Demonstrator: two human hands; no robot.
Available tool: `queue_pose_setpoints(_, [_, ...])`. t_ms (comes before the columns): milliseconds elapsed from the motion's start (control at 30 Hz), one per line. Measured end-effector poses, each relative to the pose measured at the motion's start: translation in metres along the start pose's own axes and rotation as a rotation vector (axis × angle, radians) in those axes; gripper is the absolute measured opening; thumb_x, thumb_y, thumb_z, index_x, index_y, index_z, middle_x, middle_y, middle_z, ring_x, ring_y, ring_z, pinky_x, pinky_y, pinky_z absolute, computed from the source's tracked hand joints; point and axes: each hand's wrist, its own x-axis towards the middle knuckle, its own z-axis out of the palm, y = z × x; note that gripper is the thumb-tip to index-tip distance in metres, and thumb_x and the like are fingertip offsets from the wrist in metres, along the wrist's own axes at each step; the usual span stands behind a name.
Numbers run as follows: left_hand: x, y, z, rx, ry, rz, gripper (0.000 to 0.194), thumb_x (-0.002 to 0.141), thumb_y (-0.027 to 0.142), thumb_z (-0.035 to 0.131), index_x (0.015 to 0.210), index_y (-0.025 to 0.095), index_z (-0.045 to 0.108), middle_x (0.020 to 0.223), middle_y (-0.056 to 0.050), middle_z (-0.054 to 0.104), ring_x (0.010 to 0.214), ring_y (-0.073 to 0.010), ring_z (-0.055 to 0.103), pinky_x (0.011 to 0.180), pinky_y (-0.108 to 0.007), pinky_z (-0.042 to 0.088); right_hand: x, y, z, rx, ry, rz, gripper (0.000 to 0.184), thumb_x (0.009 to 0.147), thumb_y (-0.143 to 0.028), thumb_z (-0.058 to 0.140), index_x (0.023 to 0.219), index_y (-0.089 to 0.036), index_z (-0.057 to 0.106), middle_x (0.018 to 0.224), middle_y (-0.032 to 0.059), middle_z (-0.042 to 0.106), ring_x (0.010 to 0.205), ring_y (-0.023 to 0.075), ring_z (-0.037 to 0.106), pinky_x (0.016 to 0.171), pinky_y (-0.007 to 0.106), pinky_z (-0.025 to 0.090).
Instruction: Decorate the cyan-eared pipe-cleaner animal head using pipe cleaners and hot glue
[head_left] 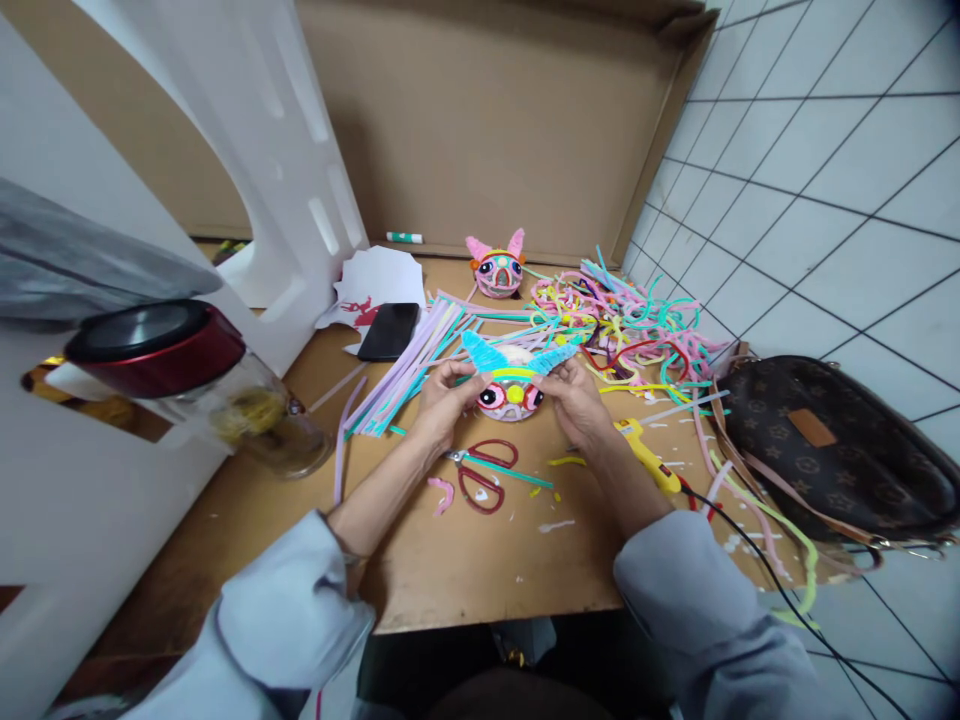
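A small round craft face (511, 394) with pink-rimmed eyes, a yellow nose and two blue pipe-cleaner ears is held over a low brown cardboard table (480, 560). My left hand (441, 400) pinches its left blue ear and side. On the other side, my right hand (577, 398) grips the right ear and edge. Both hands are closed on it. A finished face (496, 268) with pink ears stands at the back of the table.
Red-handled scissors (480, 472) lie just below my hands, a yellow glue gun (651, 455) with a black cord to the right. Loose pipe cleaners (622, 320) pile at the back right, a straight bundle (409, 370) left. A phone (388, 330), a jar (255, 415) and a brown bag (825, 450) surround.
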Motion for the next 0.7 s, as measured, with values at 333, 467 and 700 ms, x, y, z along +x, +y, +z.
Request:
queue_pose_setpoints(333, [-0.0001, -0.0017, -0.0017, 0.037, -0.015, 0.064, 0.050, 0.042, 0.038, 0.093, 0.072, 0.019, 0.058, 0.069, 0.005, 0.063, 0.056, -0.0085, 0.053, 0.056, -0.022, 0.043, 0.0009, 0.0017, -0.0010, -0.020, 0.005, -0.024, 0.046, 0.046, -0.019, 0.085, 0.084, -0.026, 0.060, 0.083, -0.0038, 0.074, 0.085, 0.0189, 0.068, 0.088, 0.036, 0.055])
queue_pose_setpoints(467, [0.0018, -0.0056, -0.0014, 0.011, -0.030, 0.112, 0.048, 0.043, 0.037, 0.092, 0.071, 0.019, 0.057, 0.074, 0.003, 0.065, 0.064, -0.0102, 0.057, 0.064, -0.024, 0.045, 0.0003, 0.0023, -0.0002, -0.019, 0.024, -0.043, 0.047, 0.046, -0.020, 0.085, 0.085, -0.026, 0.059, 0.084, -0.0033, 0.074, 0.086, 0.0196, 0.067, 0.088, 0.036, 0.054])
queue_pose_setpoints(700, [0.0008, -0.0102, 0.0038, -0.042, 0.009, 0.224, 0.045, 0.045, 0.033, 0.090, 0.068, 0.020, 0.053, 0.079, 0.003, 0.060, 0.075, -0.0128, 0.056, 0.070, -0.025, 0.044, 0.0024, 0.0066, -0.0016, -0.025, 0.040, -0.039, 0.051, 0.045, -0.021, 0.086, 0.089, -0.026, 0.059, 0.086, -0.0026, 0.073, 0.088, 0.0204, 0.066, 0.089, 0.037, 0.054])
